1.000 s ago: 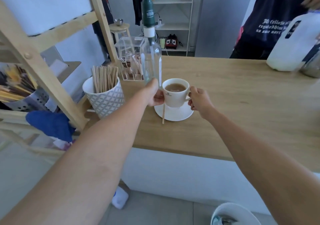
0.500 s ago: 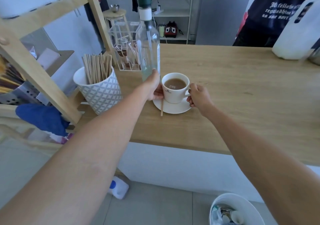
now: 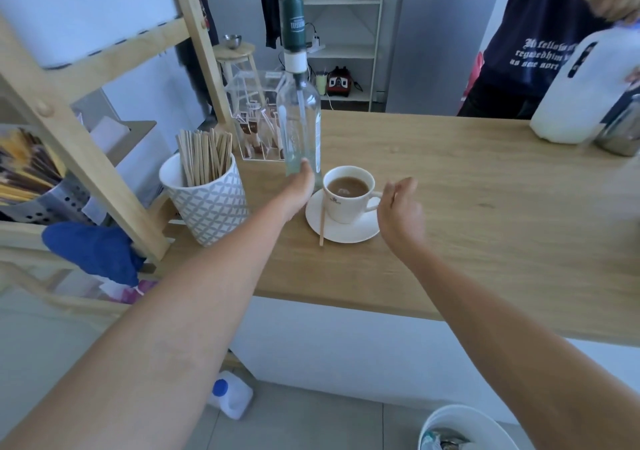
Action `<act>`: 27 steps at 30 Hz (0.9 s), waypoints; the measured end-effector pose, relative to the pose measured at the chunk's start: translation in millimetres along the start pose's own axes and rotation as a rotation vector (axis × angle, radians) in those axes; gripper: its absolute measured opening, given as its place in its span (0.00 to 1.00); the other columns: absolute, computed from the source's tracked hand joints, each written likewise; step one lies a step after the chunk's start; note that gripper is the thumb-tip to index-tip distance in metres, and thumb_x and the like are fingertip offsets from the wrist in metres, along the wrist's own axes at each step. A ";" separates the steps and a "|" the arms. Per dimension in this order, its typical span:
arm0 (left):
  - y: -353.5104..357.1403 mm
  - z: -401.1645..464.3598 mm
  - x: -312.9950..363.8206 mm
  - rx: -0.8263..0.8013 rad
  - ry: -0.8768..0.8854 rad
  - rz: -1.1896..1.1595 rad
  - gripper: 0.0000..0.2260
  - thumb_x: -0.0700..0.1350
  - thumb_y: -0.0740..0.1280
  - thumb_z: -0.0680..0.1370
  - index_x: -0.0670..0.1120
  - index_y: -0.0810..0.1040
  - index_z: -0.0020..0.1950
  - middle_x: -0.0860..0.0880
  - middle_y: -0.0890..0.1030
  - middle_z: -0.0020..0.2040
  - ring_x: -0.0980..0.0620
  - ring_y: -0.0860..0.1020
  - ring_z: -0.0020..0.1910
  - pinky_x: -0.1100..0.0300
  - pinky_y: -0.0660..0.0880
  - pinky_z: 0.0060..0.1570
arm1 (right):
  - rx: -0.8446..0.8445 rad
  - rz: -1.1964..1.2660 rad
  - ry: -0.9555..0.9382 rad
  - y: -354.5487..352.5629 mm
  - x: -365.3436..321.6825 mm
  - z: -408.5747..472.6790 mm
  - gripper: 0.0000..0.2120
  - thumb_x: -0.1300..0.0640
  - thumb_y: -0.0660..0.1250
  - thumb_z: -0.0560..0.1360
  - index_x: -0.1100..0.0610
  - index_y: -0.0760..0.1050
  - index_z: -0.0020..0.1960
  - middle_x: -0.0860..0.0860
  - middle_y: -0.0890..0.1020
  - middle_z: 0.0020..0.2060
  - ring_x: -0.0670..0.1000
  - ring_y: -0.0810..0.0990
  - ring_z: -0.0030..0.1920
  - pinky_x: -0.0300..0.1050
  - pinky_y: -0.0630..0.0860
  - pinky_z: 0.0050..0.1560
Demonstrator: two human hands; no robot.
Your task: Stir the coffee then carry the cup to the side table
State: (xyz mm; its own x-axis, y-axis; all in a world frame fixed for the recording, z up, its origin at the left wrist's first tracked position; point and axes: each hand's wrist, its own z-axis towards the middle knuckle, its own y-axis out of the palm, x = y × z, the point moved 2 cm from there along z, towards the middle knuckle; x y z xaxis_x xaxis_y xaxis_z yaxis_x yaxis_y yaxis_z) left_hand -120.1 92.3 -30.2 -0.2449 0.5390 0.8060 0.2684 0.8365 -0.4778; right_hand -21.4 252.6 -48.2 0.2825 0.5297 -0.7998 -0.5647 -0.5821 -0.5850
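Note:
A white cup (image 3: 346,207) of milky coffee stands on a white saucer (image 3: 360,235) on the wooden counter (image 3: 485,207). A wooden stir stick (image 3: 322,223) lies across the saucer's left edge. My left hand (image 3: 300,186) is just left of the cup, in front of the base of a clear bottle; a small gap shows between it and the cup, and its fingers are hidden. My right hand (image 3: 401,207) hovers beside the cup's handle (image 3: 375,202), fingers loosely curled and apart, holding nothing.
A tall clear bottle (image 3: 301,120) with a green pump stands just behind the cup. A patterned pot of wooden sticks (image 3: 207,197) and a clear sachet holder (image 3: 256,120) are at the left by a wooden shelf frame (image 3: 86,159). Another person (image 3: 526,51) and a white jug (image 3: 575,96) are at the far right.
Both hands have let go of the cup. My right hand has drawn back from the handle and opened; my left hand has slid off the cup's side toward the bottle.

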 end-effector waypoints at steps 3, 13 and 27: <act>-8.2 -3.3 -24.4 0.073 0.074 0.208 0.33 0.61 0.41 0.81 0.38 0.67 0.72 0.36 0.65 0.75 0.38 0.67 0.72 0.44 0.62 0.71 | 0.072 -0.180 -0.310 -1.6 -5.3 -20.3 0.10 0.55 0.58 0.78 0.60 0.68 0.54 0.59 0.79 0.46 0.65 0.78 0.37 0.48 0.67 0.32; -3.1 -13.4 -87.4 0.092 0.287 0.765 0.26 0.54 0.43 0.83 0.49 0.46 0.80 0.49 0.48 0.81 0.48 0.45 0.80 0.47 0.45 0.78 | -0.278 -0.495 -0.844 30.0 -12.8 -56.2 0.21 0.61 0.59 0.76 0.54 0.70 0.68 0.57 0.79 0.51 0.60 0.77 0.50 0.52 0.74 0.39; 5.3 -22.8 -97.5 0.133 0.317 0.864 0.26 0.55 0.42 0.82 0.51 0.48 0.80 0.50 0.48 0.81 0.50 0.44 0.80 0.47 0.41 0.78 | -0.361 -0.521 -0.907 46.7 -21.6 -50.9 0.14 0.55 0.59 0.78 0.50 0.81 0.57 0.55 0.81 0.50 0.59 0.76 0.48 0.50 0.68 0.49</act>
State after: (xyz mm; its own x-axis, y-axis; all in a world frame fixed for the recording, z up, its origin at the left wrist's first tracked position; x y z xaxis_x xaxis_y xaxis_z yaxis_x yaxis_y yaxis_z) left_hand -73.5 41.9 -103.3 0.2618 0.9442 0.1997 0.1254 0.1719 -0.9771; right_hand -14.4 182.5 -65.1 -0.3370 0.9318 -0.1350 -0.2412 -0.2240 -0.9443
